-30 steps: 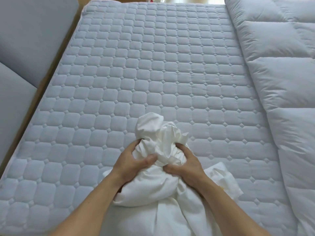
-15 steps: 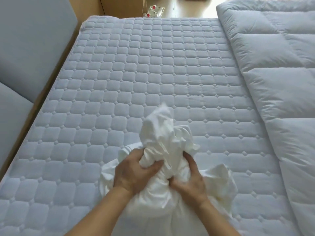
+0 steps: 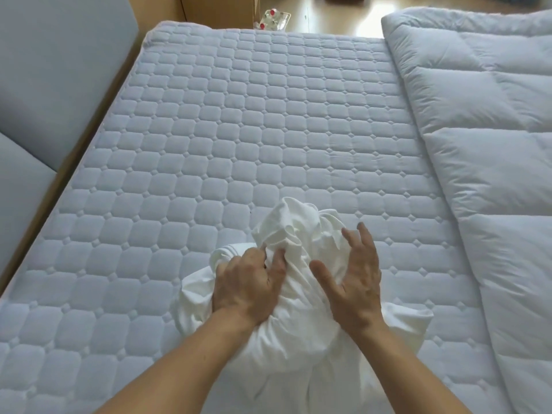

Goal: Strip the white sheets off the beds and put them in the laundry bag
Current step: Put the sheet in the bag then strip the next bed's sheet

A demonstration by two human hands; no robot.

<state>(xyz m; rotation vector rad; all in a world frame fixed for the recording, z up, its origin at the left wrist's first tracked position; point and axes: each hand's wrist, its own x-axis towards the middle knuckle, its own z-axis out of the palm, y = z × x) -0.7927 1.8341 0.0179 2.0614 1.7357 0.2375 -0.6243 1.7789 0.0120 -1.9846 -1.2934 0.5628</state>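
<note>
A bunched white sheet [image 3: 298, 234] lies in a heap on the near middle of the quilted mattress [image 3: 239, 130]. My left hand [image 3: 248, 282] grips the bundle from the left, fingers dug into the cloth. My right hand [image 3: 355, 279] is lifted just off the right side of the bundle, fingers spread and straight, holding nothing. The lower part of the sheet trails toward me between my forearms. No laundry bag is in view.
A thick white duvet [image 3: 484, 144] is piled along the right side of the bed. A grey padded headboard [image 3: 53, 85] and a wooden frame edge run along the left. Beyond the bed's far end is wooden floor with a clear packet [image 3: 273, 20].
My right hand has let go of the sheet and opened, moving up and to the right. My left hand keeps its grip. The view has tilted up, showing more of the bed's far end.
</note>
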